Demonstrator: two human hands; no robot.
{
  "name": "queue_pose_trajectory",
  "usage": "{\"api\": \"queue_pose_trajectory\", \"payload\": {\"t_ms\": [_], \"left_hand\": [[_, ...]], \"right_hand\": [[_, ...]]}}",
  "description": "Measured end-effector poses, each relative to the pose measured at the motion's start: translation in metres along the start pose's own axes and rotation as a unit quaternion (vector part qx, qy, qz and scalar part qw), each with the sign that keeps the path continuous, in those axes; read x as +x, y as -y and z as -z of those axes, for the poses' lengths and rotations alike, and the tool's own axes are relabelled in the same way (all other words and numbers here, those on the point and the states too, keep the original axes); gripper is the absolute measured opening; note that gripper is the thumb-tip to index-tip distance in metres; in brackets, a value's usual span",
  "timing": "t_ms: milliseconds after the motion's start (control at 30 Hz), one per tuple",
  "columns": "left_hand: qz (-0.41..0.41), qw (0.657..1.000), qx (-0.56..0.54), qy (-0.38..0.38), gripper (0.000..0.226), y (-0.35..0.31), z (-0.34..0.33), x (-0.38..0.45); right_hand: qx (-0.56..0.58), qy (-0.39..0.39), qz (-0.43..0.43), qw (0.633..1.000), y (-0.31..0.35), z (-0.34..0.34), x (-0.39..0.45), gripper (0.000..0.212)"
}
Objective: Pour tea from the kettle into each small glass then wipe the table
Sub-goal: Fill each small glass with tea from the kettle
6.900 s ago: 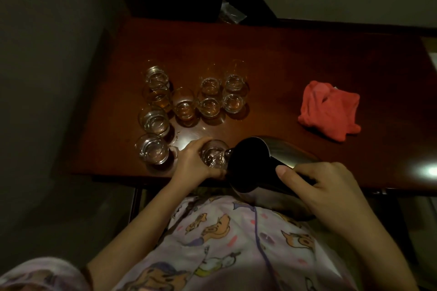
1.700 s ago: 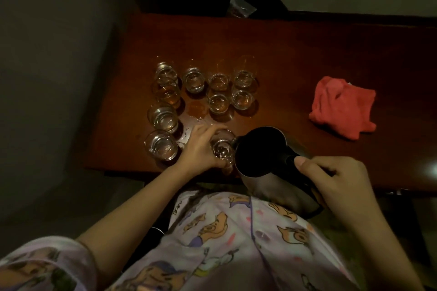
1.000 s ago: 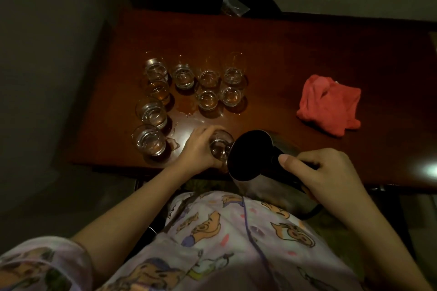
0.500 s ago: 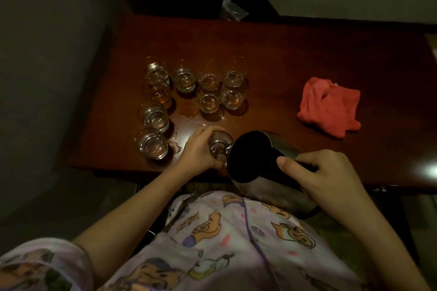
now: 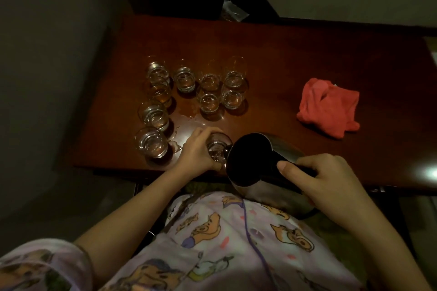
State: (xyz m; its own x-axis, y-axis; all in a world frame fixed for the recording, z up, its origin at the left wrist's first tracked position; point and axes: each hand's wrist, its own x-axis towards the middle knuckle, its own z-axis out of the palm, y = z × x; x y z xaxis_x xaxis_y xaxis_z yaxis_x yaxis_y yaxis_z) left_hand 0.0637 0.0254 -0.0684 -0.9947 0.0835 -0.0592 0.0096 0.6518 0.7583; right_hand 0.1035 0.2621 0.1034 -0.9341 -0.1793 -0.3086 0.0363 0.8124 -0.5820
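Tabletop, dark red wood, lit dimly; same layout as half a second ago, nothing on it has shifted in that time.

Steel kettle at the near edge, tipped toward the left, open mouth dark, spout touching or just over the rim of the glass being filled. Tilt looks unchanged over the last second: the pour is held, not finished. Whether a stream is running cannot be told in this light.

Red cloth crumpled on the right side, well apart from the glasses, untouched. Wiping step not yet begun.

Right hand wraps the kettle's black handle, thumb laid along the top. Left hand curls round the small glass at the near edge, steadying it against the spout; grip the same as a second ago.

Cluster of small glasses further back, nine standing free, all with some liquid in them; two on the left, nearest glass and the one behind it, sit closest to the hands. About seven seconds back one glass stood in the middle gap; it now stands in the back row, so that one was filled and put away, and the held glass is a later one, likely the last.

Spilled tea: wet patch where the moved glass stood, plus a small puddle beside the nearest glass. Both will need the cloth.
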Motion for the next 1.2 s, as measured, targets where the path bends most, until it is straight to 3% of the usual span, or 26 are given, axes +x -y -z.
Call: {"api": "queue_pose_trajectory", "payload": {"t_ms": [1200], "left_hand": [[0.023, 0.999, -0.022, -0.019, 0.082, -0.023, 0.027, 0.001]], "right_hand": [[-0.070, -0.040, 0.020, 0.997, 0.015, 0.029, 0.026, 0.066]]}}
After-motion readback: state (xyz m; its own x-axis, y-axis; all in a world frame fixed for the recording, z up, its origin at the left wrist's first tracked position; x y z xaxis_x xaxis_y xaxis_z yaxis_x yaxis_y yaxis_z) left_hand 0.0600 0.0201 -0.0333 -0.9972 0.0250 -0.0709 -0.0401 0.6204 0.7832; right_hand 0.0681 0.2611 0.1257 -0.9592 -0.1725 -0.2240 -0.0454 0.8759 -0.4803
